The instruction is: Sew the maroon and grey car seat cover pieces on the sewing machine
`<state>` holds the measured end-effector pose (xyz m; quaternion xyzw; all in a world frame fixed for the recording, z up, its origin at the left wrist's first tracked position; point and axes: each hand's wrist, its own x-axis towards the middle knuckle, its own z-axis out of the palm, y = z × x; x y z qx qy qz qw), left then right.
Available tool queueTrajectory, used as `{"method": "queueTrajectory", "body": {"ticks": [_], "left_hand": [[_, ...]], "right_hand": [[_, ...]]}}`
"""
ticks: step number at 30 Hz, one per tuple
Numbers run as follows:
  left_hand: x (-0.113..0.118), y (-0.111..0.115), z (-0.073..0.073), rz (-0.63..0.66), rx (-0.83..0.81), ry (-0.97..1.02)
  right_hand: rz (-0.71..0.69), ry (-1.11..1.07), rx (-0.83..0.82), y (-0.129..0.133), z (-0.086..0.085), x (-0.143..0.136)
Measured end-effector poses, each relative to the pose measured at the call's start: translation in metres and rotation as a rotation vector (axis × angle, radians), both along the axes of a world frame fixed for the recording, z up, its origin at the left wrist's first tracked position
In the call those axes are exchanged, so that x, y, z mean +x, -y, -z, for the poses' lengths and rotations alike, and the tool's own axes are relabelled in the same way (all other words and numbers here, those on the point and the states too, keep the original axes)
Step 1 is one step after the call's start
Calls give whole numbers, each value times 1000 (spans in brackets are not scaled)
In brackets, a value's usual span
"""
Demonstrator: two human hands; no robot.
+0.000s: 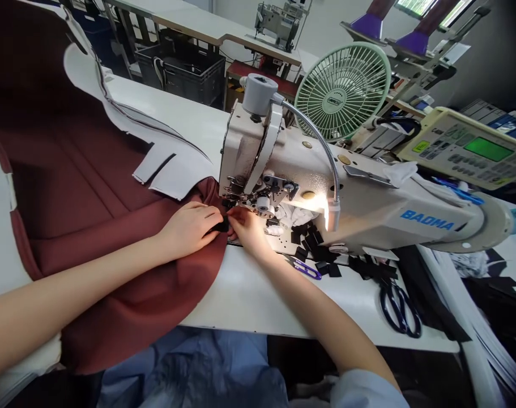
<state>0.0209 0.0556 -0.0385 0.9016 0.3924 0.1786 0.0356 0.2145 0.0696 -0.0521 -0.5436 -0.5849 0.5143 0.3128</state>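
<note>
A large maroon cover with white backing drapes over the left of the table, its right end beneath the sewing machine. My left hand lies on the cover with fingers bent, a small black fabric piece between thumb and fingers. Close beside the needle area, my right hand is closed in a pinch at the edge of the maroon cover, touching the black piece's right side. The fingertips partly hide what is pinched. The needle itself cannot be made out behind the presser parts.
Several black fabric squares lie right of my right hand. Purple-handled thread snips and dark scissors rest on the white table. Behind the machine stand a green fan, a control panel and a grey crate.
</note>
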Motion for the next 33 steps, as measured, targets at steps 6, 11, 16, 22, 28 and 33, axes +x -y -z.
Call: {"method": "queueTrajectory", "body": {"ticks": [6, 11, 16, 22, 28, 33], "left_hand": [[2, -1, 0, -61, -40, -4], [2, -2, 0, -52, -45, -4], [4, -3, -1, -42, -45, 7], [5, -4, 0, -79, -89, -1], [11, -7, -2, -132, -77, -52], [13, -9, -1, -141, -41, -81]], "right_hand": [[-327, 453, 667, 23, -2, 25], [-455, 855, 838, 26, 1, 12], [-522, 914, 1001, 49, 5, 9], [-536, 978, 1002, 60, 3, 9], [-575, 964, 943, 58, 0, 10], [-632, 1021, 920, 58, -8, 12]]}}
